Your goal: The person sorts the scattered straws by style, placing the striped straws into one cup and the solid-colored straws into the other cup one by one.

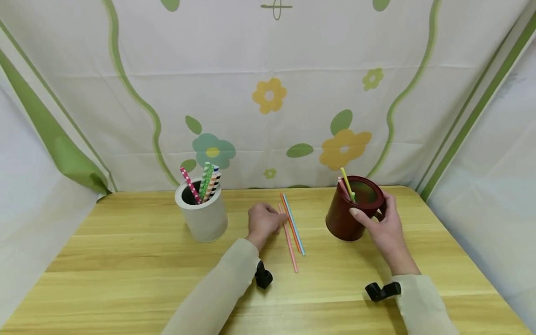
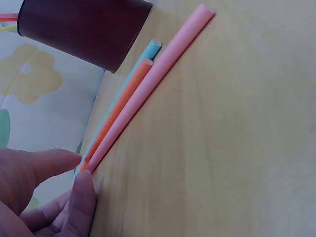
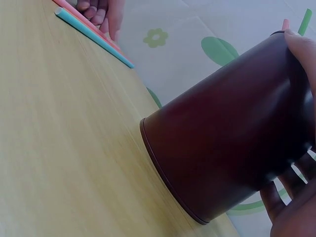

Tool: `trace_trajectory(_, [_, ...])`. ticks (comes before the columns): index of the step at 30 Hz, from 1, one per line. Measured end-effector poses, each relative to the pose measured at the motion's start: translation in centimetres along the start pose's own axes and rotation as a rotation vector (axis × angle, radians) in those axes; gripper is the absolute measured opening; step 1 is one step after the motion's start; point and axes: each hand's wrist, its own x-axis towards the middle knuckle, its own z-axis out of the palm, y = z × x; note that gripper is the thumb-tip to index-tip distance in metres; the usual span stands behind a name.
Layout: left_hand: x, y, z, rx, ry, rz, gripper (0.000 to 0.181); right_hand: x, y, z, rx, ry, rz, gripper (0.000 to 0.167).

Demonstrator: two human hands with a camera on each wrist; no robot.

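Note:
On the table lie a pink straw, an orange straw and a blue straw, close together. My left hand is at their far part, thumb and forefinger on either side of the pink straw, the thumb tip reaching over towards the orange one. In the left wrist view, the pink straw runs in between those fingertips. My right hand grips a dark red mug on its handle side, thumb near the rim. Plain yellow, pink and green straws stand in the mug.
To the left stands a white canister with several patterned paper straws, striped and dotted. A floral cloth hangs behind the wooden table, with more cloth at both sides.

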Motion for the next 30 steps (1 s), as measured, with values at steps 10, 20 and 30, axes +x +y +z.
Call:
trace_trajectory(10, [0.5, 1.5, -0.3, 0.091, -0.047, 0.002, 0.018, 0.4, -0.4, 0.1, 0.026, 0.006, -0.032, 0.067])
trace_trajectory(20, [0.6, 1.5, 0.0, 0.089, -0.058, -0.027, 0.022, 0.2, -0.1, -0.1, 0.026, 0.005, 0.001, 0.068])
trace_trajectory(30, [0.2, 0.7, 0.3, 0.09, -0.031, -0.006, 0.025, -0.1, -0.2, 0.1, 0.019, 0.002, 0.008, 0.069])
